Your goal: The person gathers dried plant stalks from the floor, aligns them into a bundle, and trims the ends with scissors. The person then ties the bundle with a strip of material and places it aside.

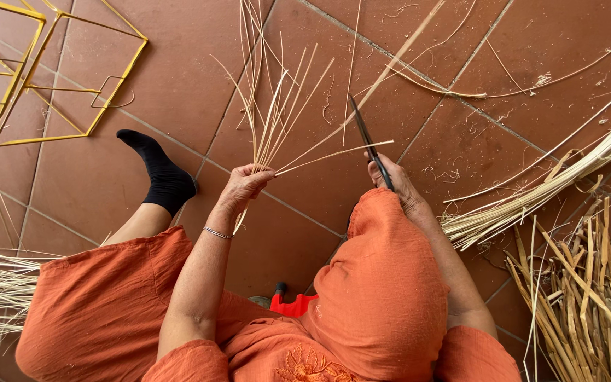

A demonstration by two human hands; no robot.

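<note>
Two hands work: left hand (244, 185) has its grip closed around thin pale straw strips (277, 120), right hand (397, 187) clasps a dark narrow blade (368, 138) over red floor tiles (178, 78).

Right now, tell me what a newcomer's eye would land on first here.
First, the fan of pale straws gripped in the left hand at centre, beside the dark knife in the right hand. Then the orange clothes filling the bottom, the yellow wire frames top left, and straw heaps at right on the tile floor.
</note>
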